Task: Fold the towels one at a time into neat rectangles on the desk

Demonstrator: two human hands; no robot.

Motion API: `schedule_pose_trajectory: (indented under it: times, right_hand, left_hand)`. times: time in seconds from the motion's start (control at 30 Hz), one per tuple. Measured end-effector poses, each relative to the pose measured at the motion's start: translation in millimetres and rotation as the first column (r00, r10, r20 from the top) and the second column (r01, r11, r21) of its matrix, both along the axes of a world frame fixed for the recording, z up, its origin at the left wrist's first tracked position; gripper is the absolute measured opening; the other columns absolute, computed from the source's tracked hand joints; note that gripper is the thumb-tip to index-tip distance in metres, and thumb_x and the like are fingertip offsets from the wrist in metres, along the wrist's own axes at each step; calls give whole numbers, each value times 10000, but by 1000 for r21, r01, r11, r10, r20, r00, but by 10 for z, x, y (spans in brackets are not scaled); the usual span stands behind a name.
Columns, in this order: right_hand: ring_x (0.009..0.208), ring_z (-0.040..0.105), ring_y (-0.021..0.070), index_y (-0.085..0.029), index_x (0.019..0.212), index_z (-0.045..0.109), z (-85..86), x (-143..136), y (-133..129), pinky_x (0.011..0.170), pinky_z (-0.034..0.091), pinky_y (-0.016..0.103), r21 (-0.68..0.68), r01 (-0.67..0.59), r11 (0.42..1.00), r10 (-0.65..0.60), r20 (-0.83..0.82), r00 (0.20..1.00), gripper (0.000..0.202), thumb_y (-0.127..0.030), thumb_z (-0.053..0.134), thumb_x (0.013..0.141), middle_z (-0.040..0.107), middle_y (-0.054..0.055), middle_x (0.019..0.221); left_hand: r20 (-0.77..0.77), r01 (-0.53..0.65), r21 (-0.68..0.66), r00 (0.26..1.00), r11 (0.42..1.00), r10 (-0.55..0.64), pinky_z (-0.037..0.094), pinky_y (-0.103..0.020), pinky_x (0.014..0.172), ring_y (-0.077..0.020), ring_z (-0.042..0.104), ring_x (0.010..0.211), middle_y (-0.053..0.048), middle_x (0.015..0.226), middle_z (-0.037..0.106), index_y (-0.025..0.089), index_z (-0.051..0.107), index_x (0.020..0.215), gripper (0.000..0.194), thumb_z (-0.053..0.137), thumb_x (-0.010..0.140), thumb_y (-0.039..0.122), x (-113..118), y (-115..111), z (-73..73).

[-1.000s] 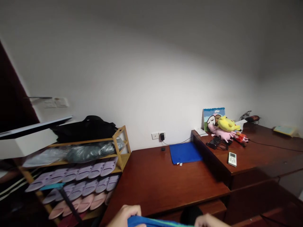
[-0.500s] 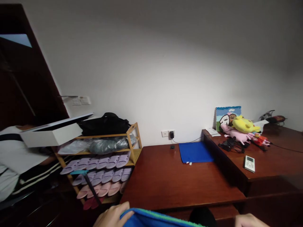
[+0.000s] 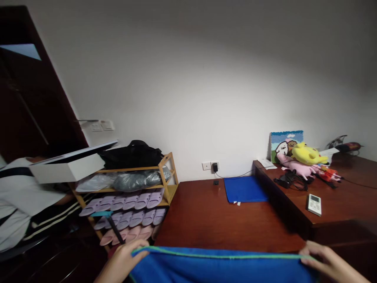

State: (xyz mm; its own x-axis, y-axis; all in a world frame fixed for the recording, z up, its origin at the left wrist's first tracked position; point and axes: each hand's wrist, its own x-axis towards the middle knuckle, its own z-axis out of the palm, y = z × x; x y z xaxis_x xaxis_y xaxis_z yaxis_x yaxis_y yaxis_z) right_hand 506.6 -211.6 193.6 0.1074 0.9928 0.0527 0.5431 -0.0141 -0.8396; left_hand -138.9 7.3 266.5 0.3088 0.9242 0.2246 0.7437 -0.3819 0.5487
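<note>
I have the left hand (image 3: 126, 257) gripping the left end of a green-edged blue cloth (image 3: 224, 269), and the right hand (image 3: 322, 257) pinching the same edge near its right end. From here I see that edge span almost straight between them, before the tabletop's (image 3: 224, 226) front edge. A flat blue cloth (image 3: 246, 189) lies at the tabletop's back right corner; a remote control (image 3: 314, 204) rests near the higher tabletop's (image 3: 338, 208) front left corner.

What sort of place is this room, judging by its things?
Probably a lived-in room, perhaps in a home or dormitory: a wooden rack holds rows of slippers, and plush toys lie piled on a reddish-brown tabletop near a remote control.
</note>
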Motion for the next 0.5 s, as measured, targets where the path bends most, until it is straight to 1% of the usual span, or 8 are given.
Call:
schedule_pose_trajectory:
  times: [0.07, 0.1, 0.17, 0.23, 0.33, 0.4, 0.43, 0.5]
  right_hand:
    - [895, 695, 293, -273, 840, 795, 268, 132, 293, 829, 539, 342, 67, -12, 998, 7, 67, 998, 436, -681, 643, 813, 760, 97, 917]
    - [920, 701, 300, -265, 875, 806, 399, 190, 477, 850, 541, 349, 117, -2, 993, -10, 98, 995, 466, -697, 646, 808, 769, 104, 951]
    - [944, 715, 314, -254, 915, 815, 664, 289, 898, 875, 547, 370, 240, 53, 969, -89, 142, 986, 542, -750, 660, 762, 786, 111, 994]
    - [936, 727, 336, -242, 891, 817, 936, 364, 1336, 883, 550, 407, 344, 121, 931, -186, 163, 969, 613, -803, 641, 719, 797, 117, 993]
    - [884, 737, 363, -228, 838, 809, 1320, 411, 1859, 842, 559, 448, 425, 205, 881, -296, 158, 942, 663, -838, 601, 685, 801, 126, 933]
    - [889, 737, 362, -221, 862, 807, 1498, 396, 2034, 848, 564, 453, 476, 253, 842, -348, 120, 930, 679, -838, 586, 684, 800, 126, 939]
    - [916, 735, 360, -218, 888, 807, 1546, 378, 2062, 873, 562, 454, 507, 269, 819, -364, 97, 927, 683, -832, 582, 691, 799, 126, 965]
    - [988, 722, 350, -214, 941, 805, 1530, 327, 2017, 946, 546, 457, 565, 277, 777, -371, 55, 927, 670, -808, 580, 727, 792, 123, 1029]
  left_hand:
    - [-24, 34, 64, 999, 997, -32, 556, -299, 872, -248, 727, 925, 2, 915, 807, 281, 773, 817, 323, 616, 814, 563, 127, 219, 188]
    - [-40, 36, 110, 999, 993, -32, 549, -306, 891, -249, 725, 951, -6, 951, 806, 279, 777, 840, 316, 607, 832, 544, 206, 358, 296]
    - [-70, 24, 218, 998, 976, -9, 539, -314, 902, -253, 723, 980, -26, 1015, 803, 273, 785, 897, 312, 602, 851, 521, 382, 677, 530]
    - [-75, 5, 336, 997, 942, 22, 537, -319, 889, -258, 722, 983, -45, 1048, 801, 265, 788, 935, 323, 590, 871, 512, 556, 1007, 773]
    - [-10, -73, 456, 996, 887, 87, 534, -334, 882, -269, 717, 995, -80, 1060, 797, 237, 783, 968, 340, 543, 903, 469, 751, 1390, 1084]
    - [46, -127, 501, 992, 856, 120, 534, -337, 891, -256, 714, 984, -104, 1120, 781, 211, 763, 1042, 384, 477, 937, 445, 797, 1502, 1199]
    - [80, -154, 518, 988, 841, 132, 540, -331, 878, -237, 718, 935, -110, 1147, 772, 199, 747, 1085, 408, 447, 952, 440, 787, 1509, 1212]
    - [167, -205, 528, 977, 824, 135, 561, -310, 818, -194, 716, 796, -105, 1162, 763, 186, 712, 1150, 431, 418, 967, 444, 699, 1445, 1128]
